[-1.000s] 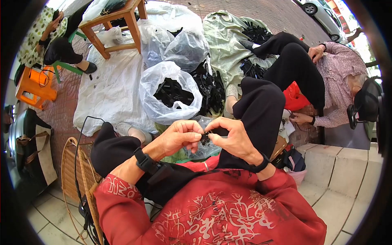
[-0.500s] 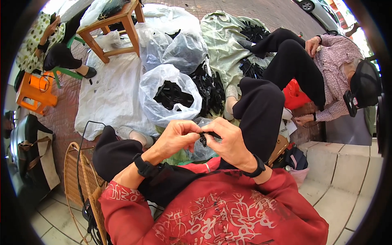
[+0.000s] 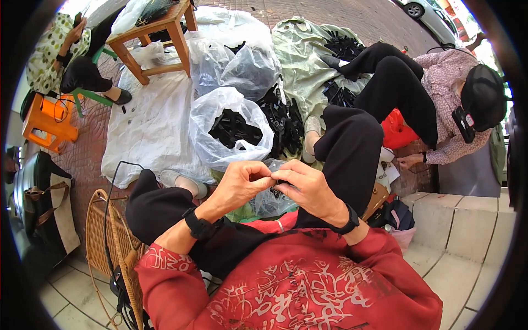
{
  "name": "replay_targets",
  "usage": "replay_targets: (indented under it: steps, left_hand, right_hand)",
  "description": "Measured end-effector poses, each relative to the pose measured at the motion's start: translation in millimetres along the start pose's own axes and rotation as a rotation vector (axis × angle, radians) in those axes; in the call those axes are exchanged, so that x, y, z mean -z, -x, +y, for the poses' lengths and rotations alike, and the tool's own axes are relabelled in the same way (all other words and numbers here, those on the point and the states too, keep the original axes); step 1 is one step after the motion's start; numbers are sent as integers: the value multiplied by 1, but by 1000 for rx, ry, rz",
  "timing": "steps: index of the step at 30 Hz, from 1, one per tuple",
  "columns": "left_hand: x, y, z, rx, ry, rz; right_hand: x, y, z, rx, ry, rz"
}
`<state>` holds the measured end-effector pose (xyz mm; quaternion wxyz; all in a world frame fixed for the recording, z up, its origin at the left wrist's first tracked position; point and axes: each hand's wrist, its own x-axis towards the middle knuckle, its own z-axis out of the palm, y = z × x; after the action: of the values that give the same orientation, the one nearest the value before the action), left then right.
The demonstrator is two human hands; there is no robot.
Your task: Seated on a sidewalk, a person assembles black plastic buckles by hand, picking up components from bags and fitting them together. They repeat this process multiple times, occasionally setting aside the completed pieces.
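Note:
Over my lap, both hands meet with their fingertips almost touching. My left hand [image 3: 246, 181] is closed in a pinch, thumb against index finger. My right hand [image 3: 306, 186] pinches from the other side. Only a sliver of a small black piece [image 3: 274, 182] shows between the fingertips; its kind is hidden. Just below them a clear plastic bag [image 3: 268, 205] rests between my legs, with tiny dark bits in it. Beyond my hands stands an open white plastic bag [image 3: 201, 144], filled with black plastic-looking parts [image 3: 235, 130].
A heap of black parts [image 3: 279, 118] lies right of the white bag. A wooden stool [image 3: 177, 41] stands on white sheeting [image 3: 144, 132]. One person [image 3: 448, 82] sits at the right, another [image 3: 58, 60] at the far left by an orange stool [image 3: 50, 124]. A wicker basket [image 3: 104, 236] is at my left.
My fingertips have drawn closer, and the black piece, more visible earlier in my right fingers, is now mostly covered. The right-hand person's head has tilted down; the left-hand person has raised a hand.

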<state>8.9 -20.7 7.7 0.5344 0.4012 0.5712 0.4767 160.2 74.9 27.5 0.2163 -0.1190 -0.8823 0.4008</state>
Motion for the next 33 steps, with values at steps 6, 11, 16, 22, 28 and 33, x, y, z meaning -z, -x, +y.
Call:
replay_targets:
  steps: [6, 11, 16, 22, 28, 33]
  left_hand:
    - [-13, -4, -2, -40, -212, 112]
    - [-3, 1, 9, 250, 258, -62]
    - [3, 4, 3, 235, 518, -160]
    - [6, 4, 9, 188, 238, -189]
    - [3, 2, 4, 119, 90, -112]
    - [0, 4, -4, 24, 10, -19]
  right_hand:
    - [-3, -1, 10, 76, 176, -17]
    - [7, -6, 15, 75, 48, -41]
    - [6, -5, 13, -47, -176, -90]
    - [7, -3, 16, -48, -218, -107]
    - [10, -1, 15, -42, -195, -79]
    - [6, 1, 15, -55, -190, -43]
